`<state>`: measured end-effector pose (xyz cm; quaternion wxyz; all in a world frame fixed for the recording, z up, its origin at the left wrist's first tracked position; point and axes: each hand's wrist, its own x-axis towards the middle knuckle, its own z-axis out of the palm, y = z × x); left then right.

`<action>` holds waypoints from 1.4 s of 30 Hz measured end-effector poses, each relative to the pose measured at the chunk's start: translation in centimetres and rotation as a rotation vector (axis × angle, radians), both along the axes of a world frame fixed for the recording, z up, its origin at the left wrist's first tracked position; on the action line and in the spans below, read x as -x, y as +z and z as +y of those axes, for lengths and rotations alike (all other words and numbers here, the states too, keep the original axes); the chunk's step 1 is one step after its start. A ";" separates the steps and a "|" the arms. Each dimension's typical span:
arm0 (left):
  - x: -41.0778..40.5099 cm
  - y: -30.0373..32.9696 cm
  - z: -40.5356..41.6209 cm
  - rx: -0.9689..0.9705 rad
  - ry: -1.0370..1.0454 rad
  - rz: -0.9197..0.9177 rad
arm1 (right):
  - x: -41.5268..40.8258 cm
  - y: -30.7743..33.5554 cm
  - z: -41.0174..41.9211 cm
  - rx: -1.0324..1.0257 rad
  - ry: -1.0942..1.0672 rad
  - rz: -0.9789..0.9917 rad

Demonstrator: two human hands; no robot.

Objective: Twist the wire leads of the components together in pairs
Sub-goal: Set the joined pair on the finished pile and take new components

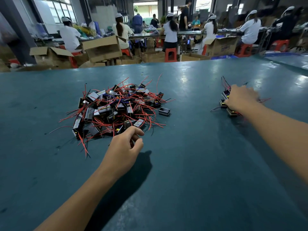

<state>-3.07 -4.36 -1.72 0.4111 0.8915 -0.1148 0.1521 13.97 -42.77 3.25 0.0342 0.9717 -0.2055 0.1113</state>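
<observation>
A big pile [116,109] of small boxy components with red, black and a few blue leads is seen left of centre on the teal surface [191,164]; one loose component [164,111] lies just beside its right edge. A much smaller group [229,105] of components is seen well apart on the right, presumably the finished ones, though twisted joints cannot be made out. The left hand [124,147] is placed at the near edge of the pile, fingers loosely curled, thumb and forefinger close together; nothing is seen held, though a thin lead pinched there cannot be ruled out. The right hand [241,99] is laid on the small group, back up, fingers curled down over the components; whether one is gripped or only touched cannot be told, since the fingertips are hidden. The step in hand is judged to be a changeover: something is being set down or arranged at the right group while the next component is being reached for at the pile. For the next move, two components need to be drawn out of the tangle without dragging neighbours along, so leads should be freed first; then both hands are needed near the middle, one bare end taken in each, the ends crossed and rolled together. In the background, seated workers [170,30], cardboard boxes [103,49] and red stools [170,55] are seen beyond the far edge.
</observation>
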 end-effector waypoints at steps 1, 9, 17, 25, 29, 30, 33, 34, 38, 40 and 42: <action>-0.1 0.0 0.2 -0.008 0.005 -0.005 | -0.4 -0.4 -0.3 0.008 -0.017 0.013; -1.3 0.2 2.2 -0.048 0.153 -0.018 | 0.8 -1.0 5.9 0.128 -0.040 -0.003; -1.2 0.2 2.3 -0.109 0.178 -0.042 | 7.0 -2.7 22.7 -0.312 0.881 0.063; -1.1 0.5 2.3 -0.102 0.160 -0.074 | 5.6 -5.4 26.1 -0.099 0.755 -0.049; -1.1 0.5 2.4 -0.116 0.163 -0.080 | 5.8 -5.3 26.3 -0.153 0.751 -0.098; -1.1 0.6 2.4 -0.113 0.166 -0.078 | 6.0 -5.1 26.1 -0.163 0.755 -0.119; -1.1 0.6 2.5 -0.105 0.166 -0.061 | 7.2 -4.2 25.2 -0.241 0.759 -0.136; -1.1 0.6 2.5 -0.090 0.157 -0.045 | 7.8 -3.7 24.8 -0.320 0.762 -0.129; -1.1 0.7 2.2 0.036 0.082 0.082 | 10.9 -2.4 22.6 -0.659 0.811 -0.147; -1.0 0.9 2.1 0.121 0.034 0.133 | 12.8 -2.8 21.4 -0.736 0.824 -0.192; -0.8 1.1 2.0 0.158 0.010 0.147 | 14.4 -3.8 20.2 -0.829 0.795 -0.244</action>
